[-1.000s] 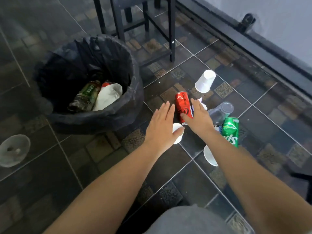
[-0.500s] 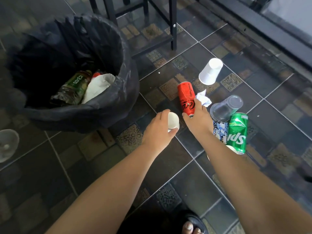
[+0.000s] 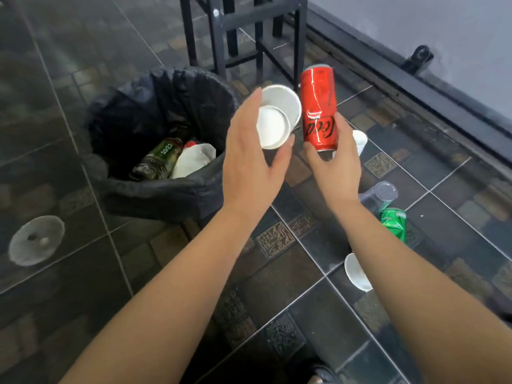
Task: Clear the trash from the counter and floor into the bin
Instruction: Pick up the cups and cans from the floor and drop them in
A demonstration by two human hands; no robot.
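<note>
My left hand [image 3: 249, 164] holds a white paper cup [image 3: 277, 117] with its base turned toward me, raised beside the right rim of the bin. My right hand [image 3: 336, 164] grips a red cola can [image 3: 318, 106] upright, just right of the cup. The bin [image 3: 138, 189] has a black liner and holds a green bottle [image 3: 158, 159] and white crumpled paper [image 3: 195, 160]. On the floor to the right lie a green soda can [image 3: 394, 223], a clear plastic cup [image 3: 381, 196], a white cup [image 3: 360, 141] and another white cup [image 3: 356, 273] partly behind my right forearm.
A clear dome lid [image 3: 36, 239] lies on the dark tiled floor left of the bin. A black metal stool frame [image 3: 243, 31] stands behind the bin. A wall with a dark sliding rail [image 3: 415, 87] runs along the right.
Both hands have risen from the floor: the left lifted the white cup and the right lifted the red can, and both now sit up near the bin's right rim.
</note>
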